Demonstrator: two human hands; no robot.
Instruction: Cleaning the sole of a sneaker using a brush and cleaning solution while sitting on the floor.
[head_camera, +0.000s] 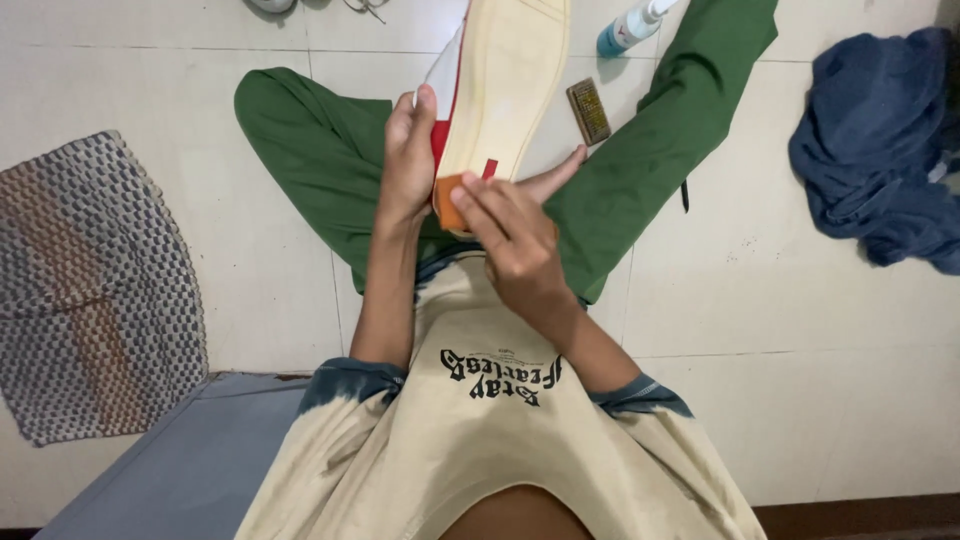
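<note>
A: Shoe (505, 85) sole-up, held over the lap of a person sitting cross-legged on the tiled floor (780, 330). Who has what?

B: Left hand (408, 160) wraps the shoe's edge near the heel, thumb up along the red and white side, fingers curled behind. Right hand (510, 240) presses an orange pad (447, 202) flat against the heel end of the pale sole, fingers closed over it.

A: Anything within reach?

B: A small brush (588, 110) lies on the tiles just beyond the shoe, a spray bottle (630, 28) farther up beside the green trouser leg (670, 130). A blue cloth heap (880, 150) sits well off to the right, a woven mat (90, 290) to the left.

A: What could go wrong?

B: My guess: the grip is all at one end, so the long toe end hangs unsupported. A hard push with the pad could twist the shoe out of the left hand, or swing the toe into the bottle and knock it over. The pad is also mostly hidden under the fingers, so it might slip off the narrow heel edge.
</note>
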